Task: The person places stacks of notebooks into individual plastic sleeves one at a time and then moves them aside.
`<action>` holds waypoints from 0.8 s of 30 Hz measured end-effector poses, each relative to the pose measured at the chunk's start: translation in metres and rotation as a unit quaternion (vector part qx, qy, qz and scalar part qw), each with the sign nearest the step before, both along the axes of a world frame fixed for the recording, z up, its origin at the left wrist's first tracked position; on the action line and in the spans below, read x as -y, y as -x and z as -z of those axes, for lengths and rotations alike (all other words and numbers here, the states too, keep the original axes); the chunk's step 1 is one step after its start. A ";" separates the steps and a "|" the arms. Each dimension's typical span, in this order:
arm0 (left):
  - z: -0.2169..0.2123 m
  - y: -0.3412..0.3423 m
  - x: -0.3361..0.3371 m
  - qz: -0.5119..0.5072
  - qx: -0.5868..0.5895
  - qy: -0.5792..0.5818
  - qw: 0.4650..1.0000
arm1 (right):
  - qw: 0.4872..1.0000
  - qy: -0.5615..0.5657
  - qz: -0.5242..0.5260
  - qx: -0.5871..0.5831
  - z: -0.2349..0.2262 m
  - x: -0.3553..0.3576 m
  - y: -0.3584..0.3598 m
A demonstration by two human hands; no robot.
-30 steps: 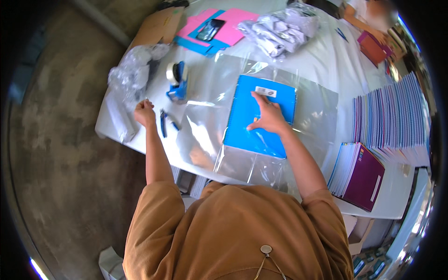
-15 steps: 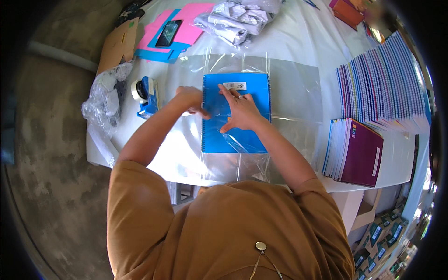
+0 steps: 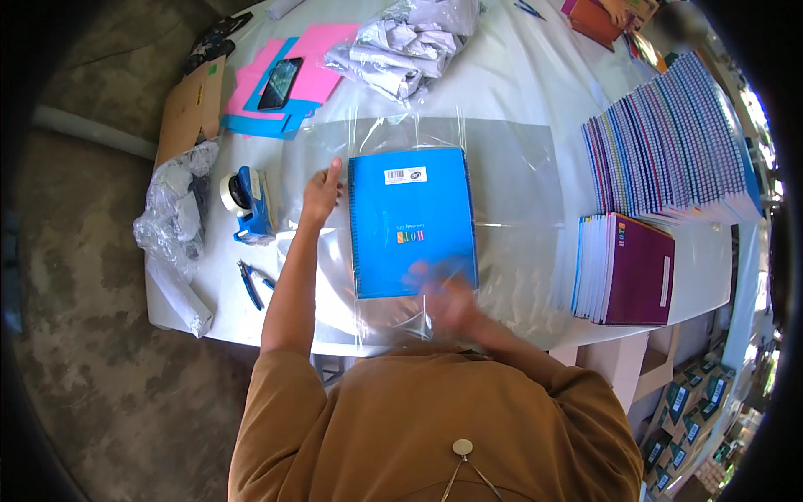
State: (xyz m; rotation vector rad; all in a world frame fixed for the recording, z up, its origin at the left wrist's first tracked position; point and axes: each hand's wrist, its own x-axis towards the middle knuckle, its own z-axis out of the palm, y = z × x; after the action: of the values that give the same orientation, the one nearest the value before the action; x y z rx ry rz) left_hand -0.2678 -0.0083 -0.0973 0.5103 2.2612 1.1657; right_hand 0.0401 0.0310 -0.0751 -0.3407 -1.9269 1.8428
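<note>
A blue spiral-bound notebook point(image 3: 410, 197) with a white label lies flat in the middle of a clear plastic sheet point(image 3: 519, 184), its binding on the left. My left hand point(image 3: 320, 191) is just left of the binding, thumb pointing up and fingers apart, with nothing visible in it. Over the notebook's lower right corner is my right hand point(image 3: 450, 301), smeared by motion, so its fingers cannot be made out. To the left stand a blue tape dispenser point(image 3: 253, 205) with a roll of tape and, nearer me, a pair of pliers point(image 3: 250, 284).
Stacked spiral notebooks point(image 3: 669, 142) and a purple-covered pile point(image 3: 640, 272) fill the right side. Crumpled plastic point(image 3: 406, 50), pink and blue sheets with a phone point(image 3: 280, 84), and a cardboard box point(image 3: 192, 105) lie farther back. Another person's hand point(image 3: 615, 12) shows at far right.
My left hand has moved off the notebook's binding to its left. My right hand has swept from the cover's middle toward its lower right corner. The pliers have come into sight.
</note>
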 end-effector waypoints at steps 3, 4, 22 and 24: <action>0.024 -0.026 -0.009 0.047 -0.053 -0.039 0.997 | 0.932 -0.132 0.251 0.226 0.025 -0.096 0.026; 0.035 -0.027 -0.011 0.071 -0.101 0.053 0.991 | 0.824 -0.249 0.305 0.407 0.044 -0.108 0.037; -0.136 -0.130 0.060 0.034 -0.078 -0.380 0.921 | 0.948 -0.086 0.255 -0.170 -0.115 -0.048 0.008; -0.131 -0.135 0.063 0.032 -0.188 -0.429 0.883 | 0.933 -0.037 0.329 -0.138 -0.129 -0.037 0.017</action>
State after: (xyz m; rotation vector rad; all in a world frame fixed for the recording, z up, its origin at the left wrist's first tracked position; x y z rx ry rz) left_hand -0.1330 -0.0712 0.0332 1.2178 1.8688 2.1740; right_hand 0.0227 0.0683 0.0536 -0.5840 -1.4432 1.2910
